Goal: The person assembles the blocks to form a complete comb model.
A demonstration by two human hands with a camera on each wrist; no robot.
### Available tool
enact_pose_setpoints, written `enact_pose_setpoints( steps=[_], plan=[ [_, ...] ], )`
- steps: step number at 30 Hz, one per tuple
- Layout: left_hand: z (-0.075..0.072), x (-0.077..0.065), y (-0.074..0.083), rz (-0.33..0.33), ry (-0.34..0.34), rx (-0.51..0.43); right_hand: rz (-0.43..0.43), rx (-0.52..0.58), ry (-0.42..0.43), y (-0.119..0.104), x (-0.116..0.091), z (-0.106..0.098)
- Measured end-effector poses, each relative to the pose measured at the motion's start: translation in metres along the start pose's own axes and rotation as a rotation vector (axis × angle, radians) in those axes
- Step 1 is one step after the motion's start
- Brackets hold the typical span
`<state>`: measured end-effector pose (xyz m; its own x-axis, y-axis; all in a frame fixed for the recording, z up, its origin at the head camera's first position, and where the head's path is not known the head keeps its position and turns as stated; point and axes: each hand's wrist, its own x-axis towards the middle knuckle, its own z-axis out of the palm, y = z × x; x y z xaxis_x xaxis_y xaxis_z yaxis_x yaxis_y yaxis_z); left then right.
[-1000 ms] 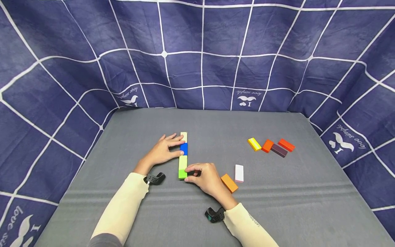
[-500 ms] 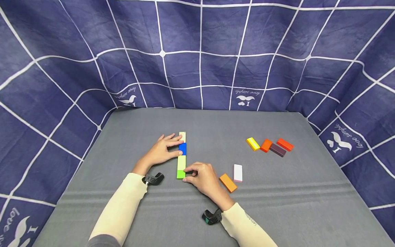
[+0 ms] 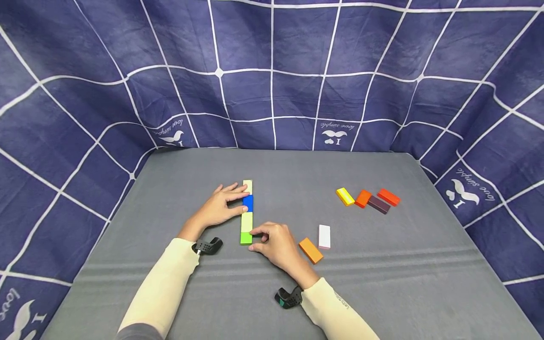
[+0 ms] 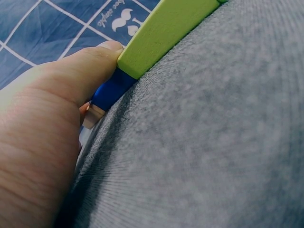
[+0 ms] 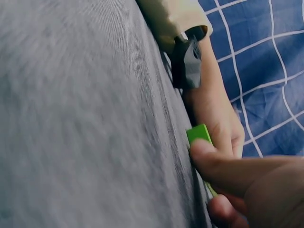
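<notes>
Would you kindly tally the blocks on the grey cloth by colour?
Green or lime blocks: 2
Cream block: 1
Blue block: 1
Yellow block: 1
Orange block: 1
Red or orange-red blocks: 2
Dark purple block: 1
White block: 1
Total: 10

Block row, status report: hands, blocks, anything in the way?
Left hand touching blue block; right hand curled against bright green block, near end. Four-block row lined up end to end. Orange block, white block off to the right, apart from row.
</notes>
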<state>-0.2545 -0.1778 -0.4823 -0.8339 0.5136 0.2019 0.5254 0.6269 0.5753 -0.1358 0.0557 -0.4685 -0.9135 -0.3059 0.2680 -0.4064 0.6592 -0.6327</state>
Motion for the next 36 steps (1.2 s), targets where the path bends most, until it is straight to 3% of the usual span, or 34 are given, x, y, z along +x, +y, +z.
enact_pose_setpoints(
  steps=[10,16,27,36],
  plan=[
    [0.001,0.000,0.001,0.006,-0.005,0.005,-0.025,0.157,0.025,0.001,-0.002,-0.037],
    [-0.001,0.002,0.004,-0.001,-0.001,-0.011,-0.061,0.141,0.078,0.010,-0.007,-0.066],
    [-0.001,0.001,0.002,0.011,-0.015,-0.012,-0.007,0.063,0.172,0.058,-0.026,-0.123],
    [-0.001,-0.001,0.000,-0.010,-0.016,-0.015,0.083,0.080,0.123,0.092,-0.049,-0.141]
  ],
)
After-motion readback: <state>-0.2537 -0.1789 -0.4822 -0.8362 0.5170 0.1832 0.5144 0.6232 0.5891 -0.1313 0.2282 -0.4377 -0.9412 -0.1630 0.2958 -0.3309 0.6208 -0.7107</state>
